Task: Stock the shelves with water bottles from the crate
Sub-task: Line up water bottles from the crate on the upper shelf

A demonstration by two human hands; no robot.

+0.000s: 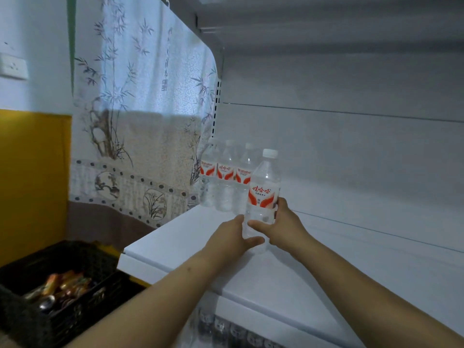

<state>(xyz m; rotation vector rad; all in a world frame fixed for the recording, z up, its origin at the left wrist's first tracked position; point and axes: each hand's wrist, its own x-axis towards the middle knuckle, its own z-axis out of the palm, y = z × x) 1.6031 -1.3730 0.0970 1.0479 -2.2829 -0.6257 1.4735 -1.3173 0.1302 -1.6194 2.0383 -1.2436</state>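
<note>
A clear water bottle (265, 189) with a white cap and a red-and-white label stands upright on the white shelf (200, 237). Both hands hold its lower half: my left hand (231, 237) from the left, my right hand (283, 222) from the right. Three more bottles of the same kind (226, 177) stand in a row at the shelf's back left corner, just behind and left of the held one. The black crate (37, 297) sits at the lower left, below the shelf, with colourful cans or packets in it.
A bamboo-print curtain (145, 109) hangs left of the shelf unit. A yellow panel (30, 177) is behind the crate. A wall socket (12, 67) sits at the upper left. Caps of more bottles (226, 330) show on the shelf below. Another shelf (326, 21) runs overhead.
</note>
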